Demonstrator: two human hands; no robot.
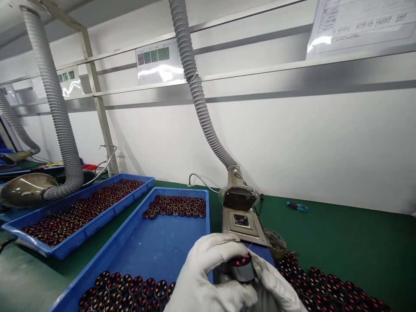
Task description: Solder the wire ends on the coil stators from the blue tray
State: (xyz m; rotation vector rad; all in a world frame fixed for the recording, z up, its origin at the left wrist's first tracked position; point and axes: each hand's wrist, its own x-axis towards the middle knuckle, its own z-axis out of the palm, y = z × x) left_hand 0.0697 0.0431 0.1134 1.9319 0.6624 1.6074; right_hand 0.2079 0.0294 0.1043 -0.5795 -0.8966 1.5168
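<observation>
Both my hands wear white gloves and meet at the bottom centre. My left hand (211,273) curls its fingers round a small round dark part (243,268) with a grey metal side and red spots on top. From the right, my right hand (274,281) presses its fingers against the same part. A thin red wire stands up near my right fingertips. Just behind my hands is a metal plate device (242,221), beneath a round fume hood (239,197) on a ribbed hose.
A blue tray (162,234) with rows of similar parts lies left of my hands. Farther left is a fuller blue tray (113,208). More parts (320,288) are heaped on the green table at right. Blue-handled cutters (296,206) lie near the wall.
</observation>
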